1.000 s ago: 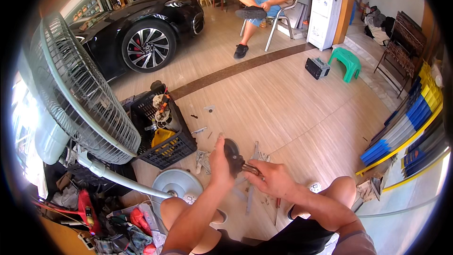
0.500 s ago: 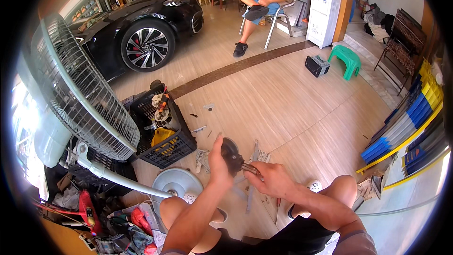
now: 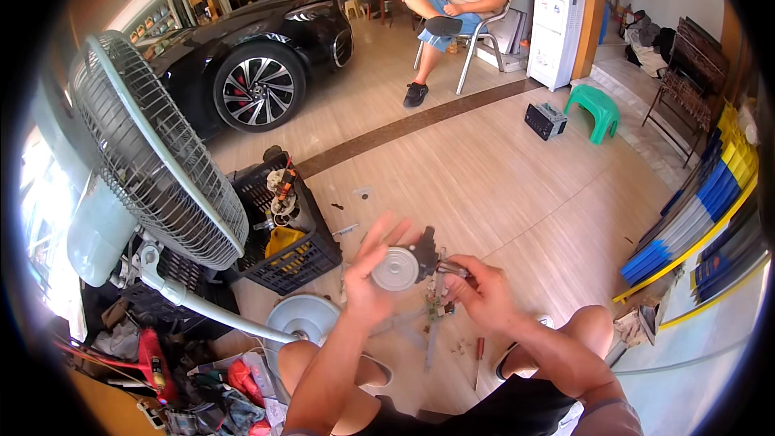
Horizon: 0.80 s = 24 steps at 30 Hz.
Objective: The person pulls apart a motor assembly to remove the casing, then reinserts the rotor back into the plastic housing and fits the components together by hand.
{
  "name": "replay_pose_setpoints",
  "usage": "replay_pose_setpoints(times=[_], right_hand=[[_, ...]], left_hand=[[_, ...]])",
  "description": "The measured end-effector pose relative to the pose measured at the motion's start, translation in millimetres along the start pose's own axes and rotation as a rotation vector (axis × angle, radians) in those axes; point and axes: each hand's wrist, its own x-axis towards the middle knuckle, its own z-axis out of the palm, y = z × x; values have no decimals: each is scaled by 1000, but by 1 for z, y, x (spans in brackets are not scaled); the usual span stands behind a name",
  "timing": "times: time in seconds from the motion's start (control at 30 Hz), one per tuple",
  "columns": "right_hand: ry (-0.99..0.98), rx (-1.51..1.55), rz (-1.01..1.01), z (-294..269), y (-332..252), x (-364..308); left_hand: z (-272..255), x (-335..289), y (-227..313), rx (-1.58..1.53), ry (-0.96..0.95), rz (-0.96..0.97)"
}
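My left hand [image 3: 365, 278] supports a part with a round grey metal disc [image 3: 395, 270] and a black housing [image 3: 425, 252], perhaps a small motor; its fingers stretch upward, a little blurred, and the thumb is hidden. My right hand [image 3: 486, 292] is wrapped round metal pliers [image 3: 457, 268], whose jaws point at the right side of the black housing. Whether the jaws grip it I cannot tell. Just below the pliers shows a small green circuit board [image 3: 441, 303]; I cannot tell if it hangs or lies on the floor.
A screwdriver [image 3: 480, 349] and small metal pieces lie on the floor between my feet. On my left are a black crate [image 3: 303, 262] of parts and a standing fan [image 3: 161, 153]. Ahead are a black car [image 3: 266, 56], a seated person [image 3: 468, 0] and a green stool [image 3: 594, 109].
The disc has turned to face me, and the black housing now points up and right. My left hand's fingers have spread. My right hand has moved slightly right with the pliers.
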Motion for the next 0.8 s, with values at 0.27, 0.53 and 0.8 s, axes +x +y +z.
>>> replay_pose_setpoints(times=[0.27, 0.53, 0.8], right_hand=[[22, -80, -102, -21, -19, 12], [39, -350, -426, -6, -25, -1], [-19, 73, -146, 1, -9, -7]], left_hand=[[-21, 7, -11, 534, 54, -397], [-25, 0, -31, 246, 185, -326], [-21, 8, -5, -96, -47, -117]])
